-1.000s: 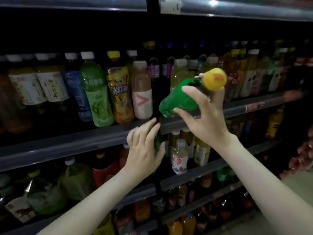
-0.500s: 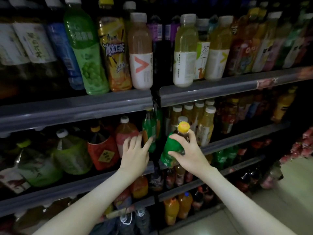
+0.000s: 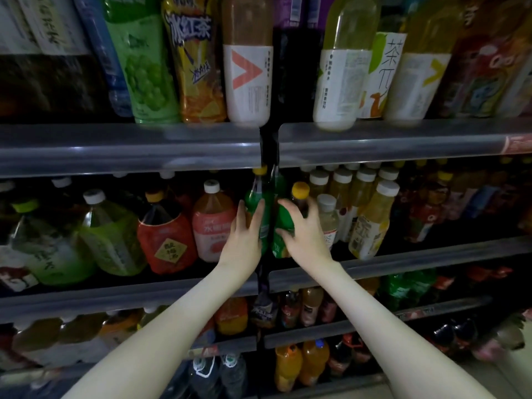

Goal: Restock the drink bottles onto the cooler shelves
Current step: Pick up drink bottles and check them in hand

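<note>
A green bottle with a yellow cap (image 3: 283, 218) stands upright on the second shelf (image 3: 417, 259), just right of the black centre post. My right hand (image 3: 305, 231) grips its body with curled fingers. Left of the post stands a second green bottle (image 3: 254, 201), also yellow-capped. My left hand (image 3: 244, 240) lies against its front with straight fingers, fingertips on its shoulder.
Large jugs and a pink bottle (image 3: 211, 223) fill the shelf to the left. Yellow tea bottles with white caps (image 3: 371, 220) crowd the right. Tall bottles line the upper shelf (image 3: 129, 148). Lower shelves hold several small bottles. Pale floor shows at bottom right.
My right hand brought the green bottle down from the upper shelf and stood it upright on the second shelf. My left hand moved onto the neighbouring green bottle. The view came closer.
</note>
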The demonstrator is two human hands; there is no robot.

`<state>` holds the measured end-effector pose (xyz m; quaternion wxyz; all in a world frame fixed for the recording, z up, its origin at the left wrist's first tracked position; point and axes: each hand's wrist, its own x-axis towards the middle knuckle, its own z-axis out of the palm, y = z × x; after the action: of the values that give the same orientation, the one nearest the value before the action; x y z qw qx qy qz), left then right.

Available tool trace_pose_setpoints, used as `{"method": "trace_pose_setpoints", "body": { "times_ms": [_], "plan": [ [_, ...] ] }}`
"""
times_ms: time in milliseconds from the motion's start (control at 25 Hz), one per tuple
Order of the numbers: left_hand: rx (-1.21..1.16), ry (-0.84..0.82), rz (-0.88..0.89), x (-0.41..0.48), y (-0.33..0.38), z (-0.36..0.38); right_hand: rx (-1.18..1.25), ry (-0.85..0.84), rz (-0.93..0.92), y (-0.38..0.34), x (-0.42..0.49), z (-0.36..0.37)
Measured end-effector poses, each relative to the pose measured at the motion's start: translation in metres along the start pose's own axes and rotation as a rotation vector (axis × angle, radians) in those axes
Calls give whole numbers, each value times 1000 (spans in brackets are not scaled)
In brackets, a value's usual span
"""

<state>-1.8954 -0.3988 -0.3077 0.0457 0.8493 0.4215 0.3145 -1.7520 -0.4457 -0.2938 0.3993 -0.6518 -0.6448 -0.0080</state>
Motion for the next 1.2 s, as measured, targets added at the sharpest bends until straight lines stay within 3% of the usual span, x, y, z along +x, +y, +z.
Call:
{"method": "trace_pose_setpoints", "body": {
  "times_ms": [120, 200, 360, 520, 680, 800, 960, 1200],
  "plan": [
    [-52, 99, 46, 14, 5, 11, -127, -62, -24, 1, 21, 2],
    [-194, 36, -127, 25, 5, 14, -148, -104, -4, 4, 28, 6],
    [-330, 49, -147, 41, 3, 15, -186, -82, -48, 11, 31, 17],
    [-274, 51, -244, 51, 1, 17, -352, -119, 16, 12, 37, 20],
    [-150, 63, -216, 52, -1, 19, -604, 4, -2, 7, 39, 17],
    [-265, 91, -192, 39, 7, 12, -748, 45, -63, 11, 37, 18],
    [-46, 142, -86, 24, 16, 6, -811, 19, 5, 2, 35, 15],
    [354, 220, 20, 26, 9, 4, -724, -151, 16, -10, 36, 0]
  ]
}}
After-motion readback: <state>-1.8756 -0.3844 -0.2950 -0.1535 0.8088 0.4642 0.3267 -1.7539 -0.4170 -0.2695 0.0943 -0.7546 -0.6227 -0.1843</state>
